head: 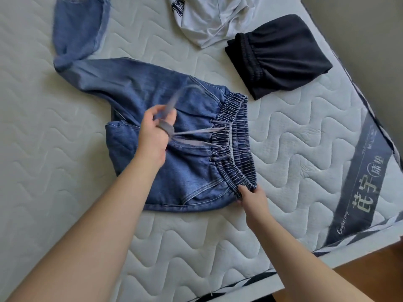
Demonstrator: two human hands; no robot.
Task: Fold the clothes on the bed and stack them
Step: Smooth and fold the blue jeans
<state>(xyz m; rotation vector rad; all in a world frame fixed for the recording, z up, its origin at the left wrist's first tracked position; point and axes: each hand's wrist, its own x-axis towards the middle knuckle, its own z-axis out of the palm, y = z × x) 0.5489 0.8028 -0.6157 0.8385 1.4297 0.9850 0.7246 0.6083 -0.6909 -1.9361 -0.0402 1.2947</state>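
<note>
One garment, the black shorts (279, 55), is folded at 1 o'clock | blue jeans (174, 131) at centre, unfolded | drawstring (168, 127) is pinched by left hand (152, 136) | waistband (237, 147) corner is pinched by right hand (250, 197) | white shirt (209, 20) at 12 o'clock is left crumpled.

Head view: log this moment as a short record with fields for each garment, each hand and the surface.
jeans: blue denim jeans, spread on the mattress, one leg bent toward the far left, not yet folded
drawstring: grey drawstring, pulled away from the elastic waistband
left hand: left hand, fingers holding the drawstring
right hand: right hand, pinching the near end of the waistband
black garment: black garment, folded, lying apart from the jeans at far right
white garment: white garment, crumpled at the far edge
surface: quilted mattress
</note>
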